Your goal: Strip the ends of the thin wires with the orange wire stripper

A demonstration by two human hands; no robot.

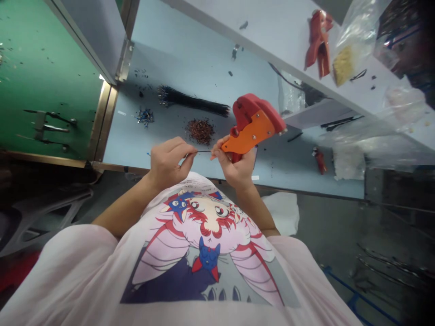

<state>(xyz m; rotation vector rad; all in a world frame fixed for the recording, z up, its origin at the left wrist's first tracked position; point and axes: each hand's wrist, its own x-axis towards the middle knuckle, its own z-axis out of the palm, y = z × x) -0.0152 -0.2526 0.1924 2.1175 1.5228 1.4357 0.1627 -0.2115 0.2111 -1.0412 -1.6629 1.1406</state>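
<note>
View: head
Left hand [166, 162]: grip pinched shut on a thin wire [200, 151].
Right hand [238, 168]: grip closed round the crimper [253, 123] handles.
Relation: the wire's long axis runs 9 to 3 o'clock, with its free end at the crimper's nose, at 3 o'clock from the left hand.
Bench [163, 59]: pale blue, with a bundle [193, 102] and a brown pile [200, 130] at 12 o'clock.
Room: shelf [272, 27] at 1 o'clock, carrying a second crimper [319, 40].

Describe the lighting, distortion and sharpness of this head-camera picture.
Head view: even, soft light on the blue bench, with a small glare spot at the metal frame; strong wide-angle bending tilts the shelf edges; the left hand, right hand and orange tool are fairly sharp, the thin wire barely resolves; the right corners fall dark and smeared.
</note>
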